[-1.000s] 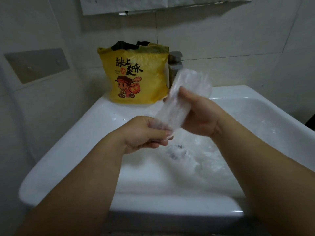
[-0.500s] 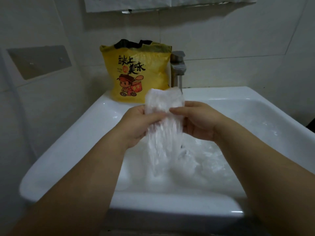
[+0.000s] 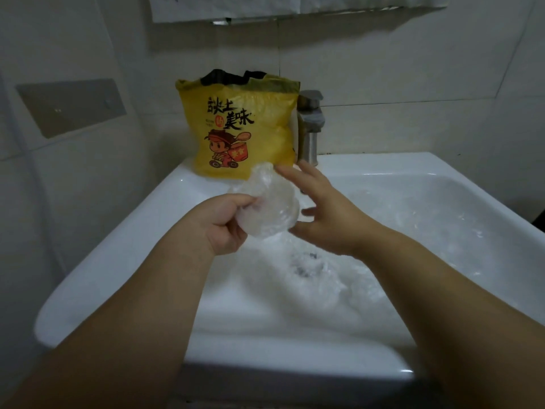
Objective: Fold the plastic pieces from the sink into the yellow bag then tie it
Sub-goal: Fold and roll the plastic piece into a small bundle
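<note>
Head view. I am reading this as the folding step, mid-task: one plastic piece [image 3: 268, 211] is sitting bunched into a rounded, compact wad above the sink [image 3: 118, 255], not yet in the yellow bag [image 3: 241, 128].

The left hand [image 3: 224, 222] is pinching the wad's left edge, thumb on top and fingers curled under. The right hand [image 3: 321, 214] is hovering at the wad's right side with fingers spread and fairly straight, gripping nothing. I cannot tell whether its fingertips are touching the plastic or standing just off it.

The bag is standing upright on the back left corner of the sink ledge, just beside the tap [image 3: 309, 128], with its mouth facing up and a dark lining showing at the top. It is not tied.

More clear plastic [image 3: 318, 278] is lying crumpled in the basin around the drain, so I am judging several rounds of folding are left before tying.

The next move is calling for lifting the wad up and over the bag's rim. The left-hand pinch needs to stay tight so the springy film is not unfolding on the way.
</note>
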The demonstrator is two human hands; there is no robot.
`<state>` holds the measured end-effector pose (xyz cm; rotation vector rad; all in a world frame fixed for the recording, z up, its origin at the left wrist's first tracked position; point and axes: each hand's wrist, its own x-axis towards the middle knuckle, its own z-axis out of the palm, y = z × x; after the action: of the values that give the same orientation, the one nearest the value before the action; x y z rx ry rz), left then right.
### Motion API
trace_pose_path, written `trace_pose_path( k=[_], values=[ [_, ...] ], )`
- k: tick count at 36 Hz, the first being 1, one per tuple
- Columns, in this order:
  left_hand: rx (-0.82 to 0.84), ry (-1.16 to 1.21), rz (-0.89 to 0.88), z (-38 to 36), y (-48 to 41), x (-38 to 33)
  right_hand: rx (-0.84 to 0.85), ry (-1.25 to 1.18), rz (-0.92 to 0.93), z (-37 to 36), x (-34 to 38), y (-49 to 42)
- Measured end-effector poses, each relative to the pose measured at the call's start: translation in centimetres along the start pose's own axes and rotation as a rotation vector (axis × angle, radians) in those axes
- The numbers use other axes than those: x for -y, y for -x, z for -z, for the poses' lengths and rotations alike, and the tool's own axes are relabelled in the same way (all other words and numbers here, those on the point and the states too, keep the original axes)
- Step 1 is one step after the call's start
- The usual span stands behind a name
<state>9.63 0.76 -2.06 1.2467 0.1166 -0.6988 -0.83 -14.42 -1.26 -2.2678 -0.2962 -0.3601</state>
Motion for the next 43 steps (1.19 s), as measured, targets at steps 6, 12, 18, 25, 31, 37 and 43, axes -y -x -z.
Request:
trace_pose_path(
  k=[6,12,18,25,31,37,43],
  values=[
    [0.029,-0.148,-0.120,-0.4,0.4,0.4,-0.048,-0.075,0.033,-0.3,1.0,-0.2],
    [0.163,-0.222,-0.258,-1.7,0.6,0.9,-0.140,-0.381,-0.186,0.1,0.6,-0.7],
    [0.262,-0.311,-0.325,-2.1,1.3,1.3,-0.227,-0.356,-0.264,0.0,-0.3,-1.1],
    [0.348,-0.286,-0.318,-2.3,1.4,1.6,-0.409,-0.240,-0.324,0.0,-1.1,-1.4],
    [0.419,-0.318,-0.310,-2.2,1.7,1.6,-0.220,-0.761,-0.606,0.4,-0.8,-1.2],
    [0.445,-0.244,-0.279,-1.9,2.0,0.9,-0.376,-0.545,-0.416,0.7,-0.9,-1.2],
    [0.379,-0.389,-0.306,-2.0,2.2,1.6,-0.131,-0.400,-0.393,0.1,-0.4,-0.7]
  ],
)
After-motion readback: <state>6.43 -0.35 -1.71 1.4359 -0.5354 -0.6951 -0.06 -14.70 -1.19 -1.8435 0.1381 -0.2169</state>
